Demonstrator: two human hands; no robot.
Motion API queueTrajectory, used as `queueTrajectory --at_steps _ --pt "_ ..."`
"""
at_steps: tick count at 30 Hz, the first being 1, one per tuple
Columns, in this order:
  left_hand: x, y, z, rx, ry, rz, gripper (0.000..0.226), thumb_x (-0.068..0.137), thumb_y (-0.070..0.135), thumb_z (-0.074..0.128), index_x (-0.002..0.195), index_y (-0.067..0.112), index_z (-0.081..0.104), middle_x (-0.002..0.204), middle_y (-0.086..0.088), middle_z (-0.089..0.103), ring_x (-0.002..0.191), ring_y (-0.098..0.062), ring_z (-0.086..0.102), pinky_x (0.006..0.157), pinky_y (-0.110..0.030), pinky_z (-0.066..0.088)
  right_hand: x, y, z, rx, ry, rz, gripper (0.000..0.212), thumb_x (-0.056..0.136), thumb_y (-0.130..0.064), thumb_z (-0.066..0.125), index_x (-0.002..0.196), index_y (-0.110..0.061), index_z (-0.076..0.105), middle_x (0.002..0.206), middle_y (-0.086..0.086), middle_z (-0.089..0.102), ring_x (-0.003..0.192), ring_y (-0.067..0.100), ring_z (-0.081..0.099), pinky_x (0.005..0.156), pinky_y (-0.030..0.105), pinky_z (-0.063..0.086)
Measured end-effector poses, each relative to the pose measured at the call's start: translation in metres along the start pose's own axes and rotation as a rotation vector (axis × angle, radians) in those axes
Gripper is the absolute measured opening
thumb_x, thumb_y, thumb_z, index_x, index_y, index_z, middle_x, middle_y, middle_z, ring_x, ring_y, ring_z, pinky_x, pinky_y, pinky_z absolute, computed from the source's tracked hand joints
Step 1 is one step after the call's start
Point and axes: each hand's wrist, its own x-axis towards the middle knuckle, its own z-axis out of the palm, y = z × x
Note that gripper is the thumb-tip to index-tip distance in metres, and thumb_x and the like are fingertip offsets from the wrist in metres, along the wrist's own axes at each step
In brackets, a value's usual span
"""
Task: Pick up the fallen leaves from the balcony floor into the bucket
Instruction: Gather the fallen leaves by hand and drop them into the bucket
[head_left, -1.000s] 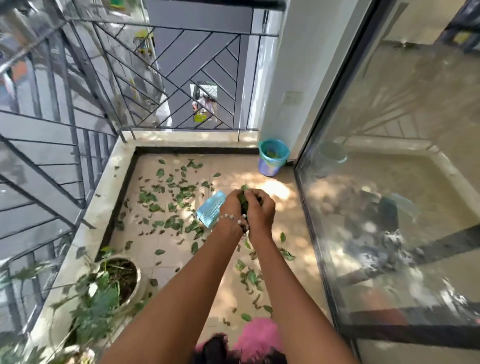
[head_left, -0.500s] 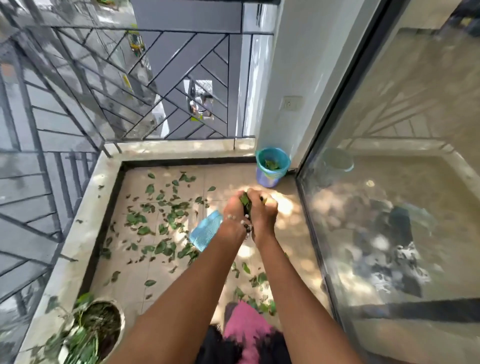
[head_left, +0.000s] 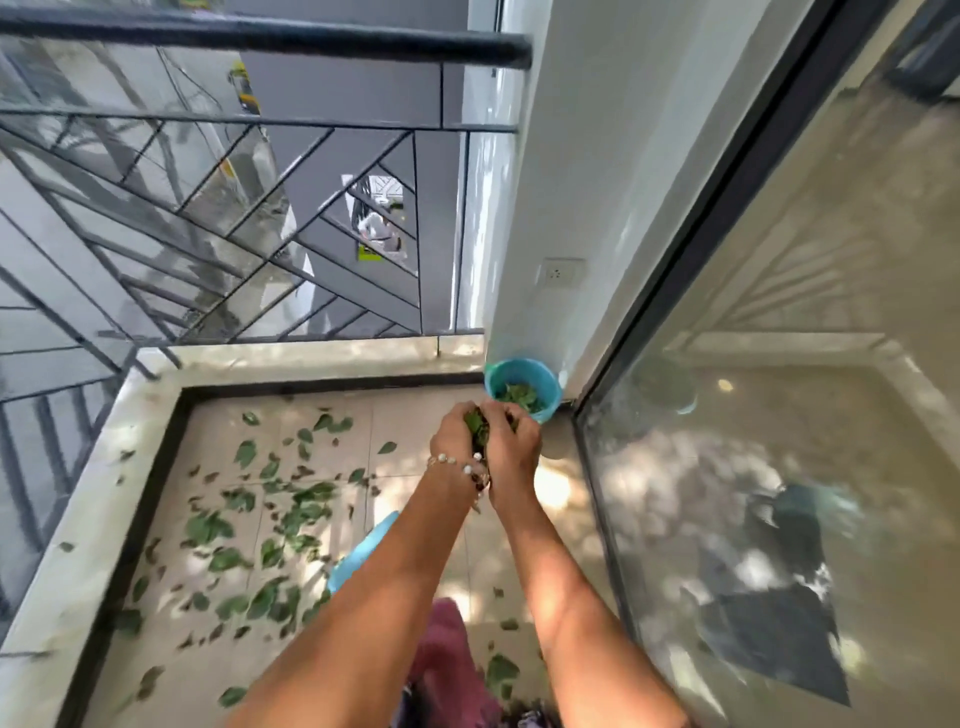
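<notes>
A bunch of green leaves (head_left: 479, 427) is clasped between my left hand (head_left: 453, 441) and my right hand (head_left: 511, 446), which press together around it. Both hands hover just in front of a small blue bucket (head_left: 545, 370) that stands in the far right corner of the balcony floor and holds some leaves (head_left: 519, 396). Several more fallen leaves (head_left: 270, 519) lie scattered over the beige tiles to my left and near my feet.
A light blue flat object (head_left: 363, 548) lies on the tiles, partly hidden under my left forearm. A metal railing (head_left: 260, 218) on a stone ledge (head_left: 78, 519) bounds the far and left sides. A glass sliding door (head_left: 779, 467) and white wall (head_left: 571, 208) close the right.
I have moved forward along the balcony. My joined hands, still holding the leaves, have travelled from mid-floor to just short of the bucket. The plant pot has left the view.
</notes>
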Motion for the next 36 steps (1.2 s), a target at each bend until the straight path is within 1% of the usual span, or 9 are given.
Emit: queueTrajectory --at_steps 2,4,8,10,16,21,26,33,36 --pt "0.025 0.013 0.008 -0.054 0.022 -0.029 0.051 0.072 0.047 0.060 0.115 0.018 0.060 0.100 -0.004 0.061 0.090 -0.021 0.058 0.090 -0.038 0.050 0.029 0.003 0.012 -0.014 0.006 0.049 0.017 0.078 -0.036 0.066 0.077 -0.019 0.068 0.080 0.003 0.070 0.081 0.023 0.066 0.080 0.046 0.055" --pt "0.064 0.021 0.021 -0.180 0.068 -0.131 0.058 0.059 0.039 0.068 0.109 0.011 0.062 0.098 -0.011 0.065 0.084 -0.026 0.063 0.075 -0.034 0.053 0.062 0.010 0.022 0.000 0.005 0.069 0.024 0.070 -0.045 0.065 0.076 -0.022 0.068 0.079 0.002 0.070 0.083 0.025 0.066 0.081 0.048 0.055" --pt "0.127 0.043 0.056 -0.272 0.098 -0.209 0.029 0.082 0.031 0.063 0.101 0.008 0.064 0.102 -0.015 0.068 0.079 -0.027 0.065 0.062 -0.030 0.052 0.136 0.012 0.032 0.016 0.076 0.171 0.036 0.067 -0.050 0.066 0.085 -0.020 0.073 0.088 0.004 0.072 0.088 0.025 0.067 0.084 0.047 0.055" --pt "0.155 0.058 0.077 -0.309 0.081 -0.253 0.033 0.086 0.030 0.061 0.108 0.005 0.065 0.107 -0.016 0.068 0.081 -0.027 0.066 0.062 -0.030 0.052 0.170 0.003 0.038 0.060 0.102 0.225 0.025 0.073 -0.040 0.071 0.083 -0.017 0.073 0.088 0.008 0.072 0.088 0.029 0.068 0.082 0.045 0.057" --pt "0.239 0.089 0.130 -0.314 0.060 -0.301 0.044 0.084 0.027 0.067 0.121 0.002 0.065 0.114 -0.018 0.069 0.089 -0.029 0.069 0.067 -0.031 0.056 0.271 -0.004 0.044 0.188 0.120 0.267 0.015 0.077 -0.028 0.070 0.079 -0.013 0.075 0.087 0.016 0.072 0.092 0.034 0.068 0.085 0.047 0.057" --pt "0.312 0.075 0.152 -0.260 0.107 -0.334 0.050 0.084 0.034 0.067 0.123 0.004 0.064 0.114 -0.017 0.069 0.100 -0.031 0.069 0.073 -0.034 0.057 0.340 0.022 0.044 0.296 0.150 0.396 0.014 0.081 -0.019 0.069 0.070 -0.012 0.073 0.083 0.013 0.071 0.086 0.032 0.067 0.082 0.046 0.055" --pt "0.409 0.033 0.167 -0.128 0.145 -0.284 0.052 0.086 0.051 0.065 0.110 0.006 0.068 0.102 -0.015 0.073 0.095 -0.030 0.071 0.088 -0.045 0.056 0.418 0.088 0.042 0.352 0.169 0.493 0.026 0.090 -0.014 0.062 0.066 -0.014 0.072 0.083 0.011 0.073 0.083 0.027 0.068 0.075 0.036 0.057" --pt "0.546 -0.039 0.178 -0.221 0.115 -0.380 0.057 0.093 0.056 0.050 0.121 0.007 0.063 0.114 -0.018 0.069 0.109 -0.031 0.065 0.101 -0.046 0.048 0.531 0.230 0.041 0.452 0.243 0.692 0.021 0.092 -0.026 0.060 0.092 -0.009 0.071 0.101 0.014 0.071 0.094 0.029 0.068 0.070 0.035 0.056" --pt "0.593 -0.061 0.175 -0.234 0.079 -0.429 0.068 0.094 0.065 0.034 0.117 0.009 0.064 0.115 -0.018 0.068 0.113 -0.031 0.062 0.105 -0.045 0.044 0.567 0.284 0.040 0.498 0.235 0.751 0.024 0.093 -0.030 0.059 0.110 -0.015 0.068 0.109 0.010 0.071 0.101 0.026 0.067 0.079 0.036 0.056"
